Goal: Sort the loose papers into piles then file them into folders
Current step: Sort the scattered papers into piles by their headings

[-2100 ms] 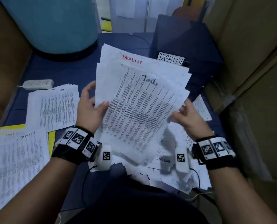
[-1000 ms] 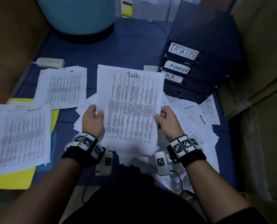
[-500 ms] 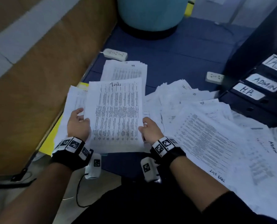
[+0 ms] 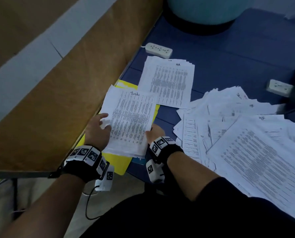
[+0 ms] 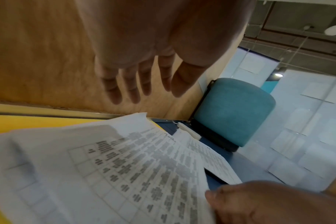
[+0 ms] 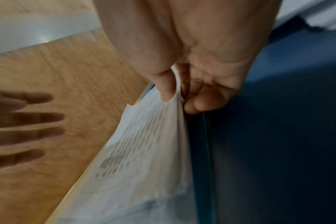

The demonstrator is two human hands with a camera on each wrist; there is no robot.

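Here the thin, floppy sheaf of papers [image 4: 131, 121] settles onto the yellow folder [image 4: 116, 164] at the mat's left edge; right hand [image 4: 154, 133] pinches its near-right edge, left hand [image 4: 97, 129] open, off it.

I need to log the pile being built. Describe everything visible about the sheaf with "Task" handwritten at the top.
The Task sheaf is a thin stack of white printed sheets, its top page covered in dense columns of small text, with "Task" handwritten at the top. It lies over a yellow folder beside the wooden panel, just near of the HR pile. The right hand pinches its right edge, thumb above and fingers beneath, lifting that side. The left hand is spread open at its left edge.
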